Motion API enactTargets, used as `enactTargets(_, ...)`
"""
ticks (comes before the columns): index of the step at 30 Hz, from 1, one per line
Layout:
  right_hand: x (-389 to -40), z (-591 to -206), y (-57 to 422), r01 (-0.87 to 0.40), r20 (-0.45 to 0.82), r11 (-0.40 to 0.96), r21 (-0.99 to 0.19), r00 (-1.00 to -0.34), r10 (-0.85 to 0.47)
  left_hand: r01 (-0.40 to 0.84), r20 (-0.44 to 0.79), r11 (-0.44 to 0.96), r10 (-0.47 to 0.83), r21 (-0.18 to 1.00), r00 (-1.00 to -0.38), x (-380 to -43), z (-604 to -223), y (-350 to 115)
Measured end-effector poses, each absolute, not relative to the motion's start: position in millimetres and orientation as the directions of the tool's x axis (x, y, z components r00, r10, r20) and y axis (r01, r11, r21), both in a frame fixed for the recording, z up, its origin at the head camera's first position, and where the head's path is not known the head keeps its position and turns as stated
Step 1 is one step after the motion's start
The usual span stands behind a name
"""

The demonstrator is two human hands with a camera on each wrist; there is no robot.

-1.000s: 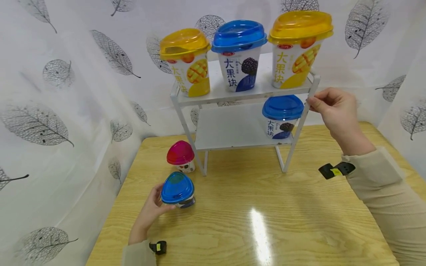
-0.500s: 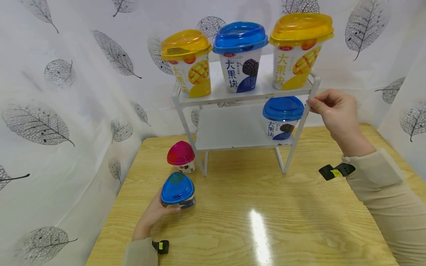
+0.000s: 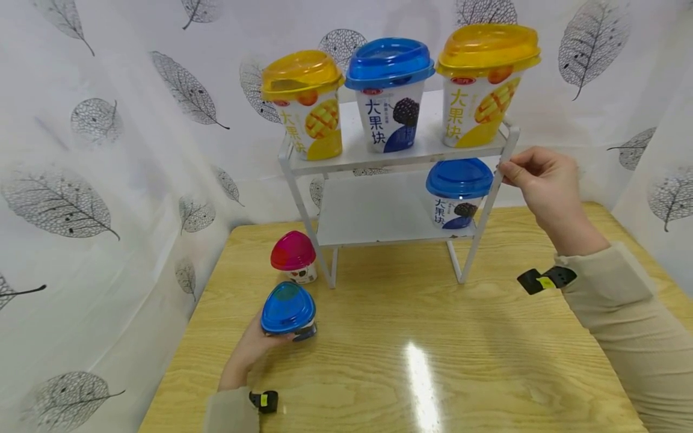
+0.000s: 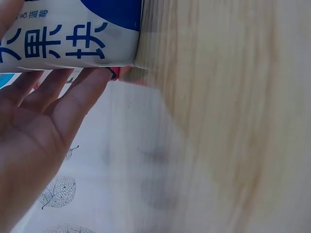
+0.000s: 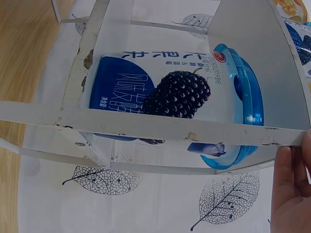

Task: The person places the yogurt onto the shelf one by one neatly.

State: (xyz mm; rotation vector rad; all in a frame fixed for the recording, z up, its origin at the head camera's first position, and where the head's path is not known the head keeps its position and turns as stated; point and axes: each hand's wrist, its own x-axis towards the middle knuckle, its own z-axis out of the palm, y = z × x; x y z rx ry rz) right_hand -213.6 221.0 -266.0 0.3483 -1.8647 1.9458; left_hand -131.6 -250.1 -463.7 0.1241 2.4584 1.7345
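My left hand [image 3: 254, 349] grips a blue-lidded yogurt cup [image 3: 288, 310] at the left of the table, thumb across its near side. In the left wrist view, the fingers [image 4: 73, 104] lie along one side of this cup [image 4: 73, 39], with the thumb on the other. My right hand [image 3: 547, 186] pinches the right front post of a white two-tier rack [image 3: 373, 207], just under the top shelf. Behind that post, another blue-lidded cup [image 5: 170, 97] with a blackberry print stands on the lower shelf. A pink-lidded cup [image 3: 294, 255] sits just behind the held cup, beside the rack's left leg.
On the top shelf stand a yellow-lidded cup [image 3: 305, 108], a blue-lidded cup [image 3: 390, 96] and another yellow-lidded cup [image 3: 484, 87]. A leaf-print white curtain [image 3: 135, 180] surrounds the back and sides of the wooden table [image 3: 368, 349].
My left hand has slid slightly forward and right around the blue-lidded cup, its thumb reaching farther across the front. The cup stays in place, and my right hand keeps its hold on the rack.
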Motion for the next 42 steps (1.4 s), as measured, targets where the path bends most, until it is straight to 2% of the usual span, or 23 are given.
enactTargets(6,-213.6,-265.3,220.8,-0.463,0.462,0.024,-0.886,-0.877,0.129,0.011,-0.037,0.339,0.136,0.941,-0.99,-131.7,-461.5,-245.7)
enactTargets(13,-213.1,-265.2,220.9,-0.449,0.454,0.068,-0.891,-0.882,0.128,0.095,0.032,0.35,0.181,0.932,-0.983,-133.0,-457.0,-230.2)
enactTargets(20,-215.1,-265.4,221.2,-0.453,0.453,0.027,-0.891,-0.882,0.134,0.166,0.083,0.334,0.25,0.928,-0.965,-129.6,-422.4,-197.6)
enactTargets(26,-214.6,-265.3,220.6,-0.458,0.457,0.024,-0.888,-0.879,0.138,0.295,0.197,0.301,0.317,0.907,-0.928,-135.8,-412.0,-176.2)
enactTargets(35,-213.7,-265.1,219.9,-0.447,0.452,0.069,-0.892,-0.882,0.135,0.371,0.234,0.328,0.389,0.868,-0.891,-143.1,-376.9,-140.3)
enactTargets(42,-213.5,-265.2,220.2,-0.448,0.452,0.061,-0.892,-0.88,0.146,0.487,0.372,0.23,0.404,0.843,-0.836,-152.4,-351.7,-113.1)
